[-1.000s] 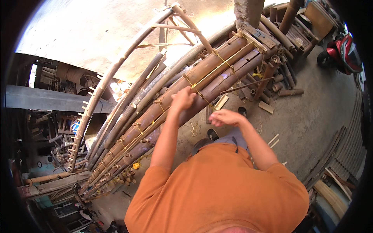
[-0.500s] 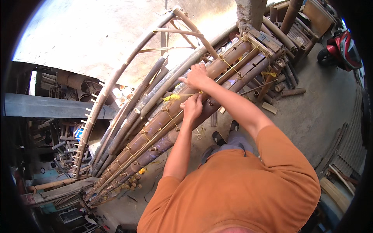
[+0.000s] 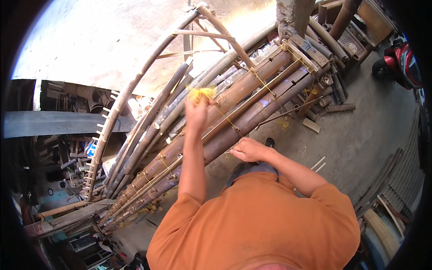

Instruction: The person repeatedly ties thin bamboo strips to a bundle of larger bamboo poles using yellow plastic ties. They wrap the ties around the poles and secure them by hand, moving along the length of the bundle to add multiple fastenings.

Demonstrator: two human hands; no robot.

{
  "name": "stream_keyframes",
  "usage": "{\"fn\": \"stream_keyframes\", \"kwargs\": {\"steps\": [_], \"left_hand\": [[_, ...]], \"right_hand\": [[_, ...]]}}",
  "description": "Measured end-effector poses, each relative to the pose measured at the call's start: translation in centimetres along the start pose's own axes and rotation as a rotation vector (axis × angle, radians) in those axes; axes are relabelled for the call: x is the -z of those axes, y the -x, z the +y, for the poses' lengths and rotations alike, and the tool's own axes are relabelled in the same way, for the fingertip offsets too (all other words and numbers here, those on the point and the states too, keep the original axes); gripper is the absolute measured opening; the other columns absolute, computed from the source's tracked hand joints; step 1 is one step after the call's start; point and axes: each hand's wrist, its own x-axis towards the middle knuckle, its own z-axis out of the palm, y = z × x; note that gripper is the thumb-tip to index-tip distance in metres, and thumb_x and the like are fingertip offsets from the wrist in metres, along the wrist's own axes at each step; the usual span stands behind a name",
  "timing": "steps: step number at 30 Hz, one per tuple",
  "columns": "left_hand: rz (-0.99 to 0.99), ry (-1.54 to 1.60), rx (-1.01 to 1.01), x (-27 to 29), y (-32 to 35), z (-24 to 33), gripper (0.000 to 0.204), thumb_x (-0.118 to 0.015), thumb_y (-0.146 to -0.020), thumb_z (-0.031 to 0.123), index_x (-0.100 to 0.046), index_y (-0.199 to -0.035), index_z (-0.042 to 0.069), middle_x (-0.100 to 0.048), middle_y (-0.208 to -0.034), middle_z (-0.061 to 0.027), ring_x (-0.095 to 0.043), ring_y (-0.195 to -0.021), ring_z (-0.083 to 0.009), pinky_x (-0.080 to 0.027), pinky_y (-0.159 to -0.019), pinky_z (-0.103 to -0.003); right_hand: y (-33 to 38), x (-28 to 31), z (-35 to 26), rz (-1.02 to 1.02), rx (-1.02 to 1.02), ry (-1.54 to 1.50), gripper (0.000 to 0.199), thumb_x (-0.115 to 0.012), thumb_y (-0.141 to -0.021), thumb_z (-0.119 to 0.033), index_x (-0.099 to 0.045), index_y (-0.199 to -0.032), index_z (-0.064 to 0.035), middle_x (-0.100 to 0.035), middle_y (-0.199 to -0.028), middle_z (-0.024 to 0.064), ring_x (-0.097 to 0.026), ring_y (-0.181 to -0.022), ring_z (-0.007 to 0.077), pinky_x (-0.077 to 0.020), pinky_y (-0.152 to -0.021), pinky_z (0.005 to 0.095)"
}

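Curls the right hand (image 3: 247,150) narrow on the near side of the lashed bamboo poles (image 3: 246,89); cannot tell whether around anything. Grips a loose tuft of yellow twine (image 3: 200,93) in the left hand (image 3: 196,111), over the poles' far side. Has, beyond the poles, a curved bamboo rail (image 3: 135,83) with pegs.

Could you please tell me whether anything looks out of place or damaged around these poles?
I see no plain damage or spill. The floor is a little untidy, though: a short split bamboo piece and two thin pale strips lie loose on it, apart from the lashed poles, perhaps stray offcuts.
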Motion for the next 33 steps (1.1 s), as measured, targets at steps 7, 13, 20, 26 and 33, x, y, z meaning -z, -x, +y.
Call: {"fn": "stream_keyframes", "kwargs": {"steps": [7, 13, 20, 26, 33], "left_hand": [[0.075, -0.706, 0.044, 3.2, -5.7, -12.9, 0.029, -0.049, -0.094, 0.021, -0.063, -0.087, -0.004, -0.064, -0.084, -0.0281, -0.063, -0.081, -0.0436, -0.047, -0.07, -0.047], [0.135, -0.662, -0.354, 0.5, -5.2, -4.8, 0.021, -0.049, -0.093, 0.012, -0.064, -0.093, -0.003, -0.063, -0.075, -0.0263, -0.063, -0.069, -0.0406, -0.045, -0.061, -0.048], [0.062, -0.853, -0.192, 4.5, -6.4, -11.9, 0.03, -0.05, -0.094, 0.025, -0.067, -0.104, 0.002, -0.066, -0.094, -0.0277, -0.064, -0.093, -0.0439, -0.048, -0.084, -0.052], [-0.019, -0.829, -0.116, 13.4, 4.6, -5.3, 0.043, -0.053, -0.095, 0.03, -0.059, -0.121, -0.004, -0.065, -0.105, -0.0296, -0.064, -0.099, -0.0425, -0.049, -0.085, -0.047], [-0.198, -1.025, 0.043, 15.3, 15.7, -7.5, 0.027, -0.059, -0.09, 0.027, -0.063, -0.105, 0.005, -0.067, -0.108, -0.0211, -0.06, -0.107, -0.0393, -0.034, -0.098, -0.057]], "right_hand": [[0.2, -1.5, 0.5, 0.163, 0.116, 0.252, 0.033, -0.057, -0.084, -0.023, -0.061, -0.056, -0.0056, -0.062, -0.06, 0.0141, -0.06, -0.063, 0.0343, -0.0486, -0.079, 0.0423], [-0.7, -7.2, -0.5, 0.357, 0.063, 0.513, 0.027, -0.06, -0.076, -0.022, -0.062, -0.054, -0.0073, -0.059, -0.053, 0.0134, -0.058, -0.054, 0.0316, -0.0467, -0.076, 0.0394], [-1.3, -9.9, -3.2, 0.447, -0.158, 0.594, 0.015, -0.065, -0.074, -0.017, -0.063, -0.067, -0.0047, -0.064, -0.069, 0.0176, -0.061, -0.069, 0.032, -0.0475, -0.078, 0.0416], [-0.1, -16.8, -6.8, 0.324, -0.427, -0.229, 0.028, -0.062, -0.086, -0.021, -0.059, -0.112, -0.0102, -0.064, -0.107, 0.0106, -0.059, -0.099, 0.0259, -0.0479, -0.085, 0.0432], [-9.8, -19.0, -8.4, 1.2, 0.012, -1.628, 0.021, -0.053, -0.098, -0.029, -0.06, -0.101, -0.0095, -0.061, -0.092, 0.0013, -0.058, -0.089, 0.0136, -0.0493, -0.078, 0.0306]]}}
